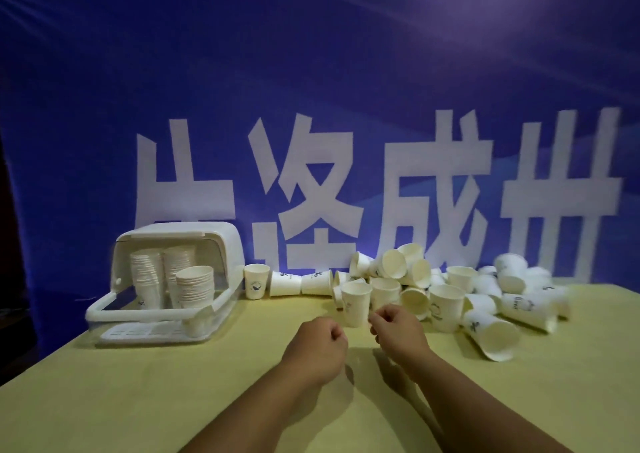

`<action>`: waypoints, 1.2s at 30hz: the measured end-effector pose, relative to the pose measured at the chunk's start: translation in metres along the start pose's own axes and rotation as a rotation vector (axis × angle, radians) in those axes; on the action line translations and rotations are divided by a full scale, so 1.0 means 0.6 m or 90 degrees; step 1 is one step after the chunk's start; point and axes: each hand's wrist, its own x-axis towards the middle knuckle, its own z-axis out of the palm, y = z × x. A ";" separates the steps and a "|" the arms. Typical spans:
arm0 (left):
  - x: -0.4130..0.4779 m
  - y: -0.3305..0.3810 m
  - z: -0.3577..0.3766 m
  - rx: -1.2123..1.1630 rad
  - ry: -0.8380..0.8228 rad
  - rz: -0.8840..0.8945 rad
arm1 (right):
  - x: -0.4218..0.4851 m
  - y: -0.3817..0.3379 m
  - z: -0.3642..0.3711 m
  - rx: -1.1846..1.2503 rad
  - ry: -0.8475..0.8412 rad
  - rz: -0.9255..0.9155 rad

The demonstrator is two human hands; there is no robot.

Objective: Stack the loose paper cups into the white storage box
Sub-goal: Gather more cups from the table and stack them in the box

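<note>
The white storage box (221, 244) is seen at the left of the yellow table (156, 400) with its front open, and three nested stacks of cups (194, 286) are kept upright inside it, two taller ones behind and a shorter one in front. The loose paper cups (446, 300) are heaped to the right of it, many tipped on their sides. The left hand (320, 343) and right hand (398, 328) are held before the heap, fingers curled in, nothing gripped.

Blue banner (311, 54) hung behind the worktop (138, 400)
Large white characters (187, 196) are printed across the banner; the worktop is covered in pale yellow cloth
</note>
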 end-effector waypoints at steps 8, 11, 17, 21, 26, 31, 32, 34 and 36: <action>-0.001 0.094 0.127 -0.055 -0.116 0.027 | -0.008 0.096 -0.160 -0.138 0.108 0.045; 0.004 0.119 0.169 -0.029 -0.146 0.041 | -0.008 0.120 -0.210 -0.226 0.194 0.026; 0.038 0.162 0.212 0.136 -0.121 0.137 | 0.007 0.167 -0.248 -0.297 0.275 0.066; 0.075 0.187 0.228 0.131 -0.117 0.147 | 0.020 0.180 -0.245 -0.301 0.243 0.054; 0.121 0.205 0.247 0.104 -0.101 0.126 | 0.029 0.191 -0.245 -0.302 0.228 0.033; 0.124 0.198 0.251 0.130 -0.065 0.127 | 0.028 0.189 -0.241 -0.264 0.259 0.028; 0.120 0.193 0.248 0.137 -0.054 0.122 | 0.025 0.186 -0.241 -0.244 0.268 0.025; 0.112 0.181 0.239 0.132 -0.020 0.111 | 0.019 0.178 -0.242 -0.208 0.276 0.015; 0.100 0.166 0.222 0.116 0.015 0.109 | 0.010 0.169 -0.242 -0.191 0.276 0.001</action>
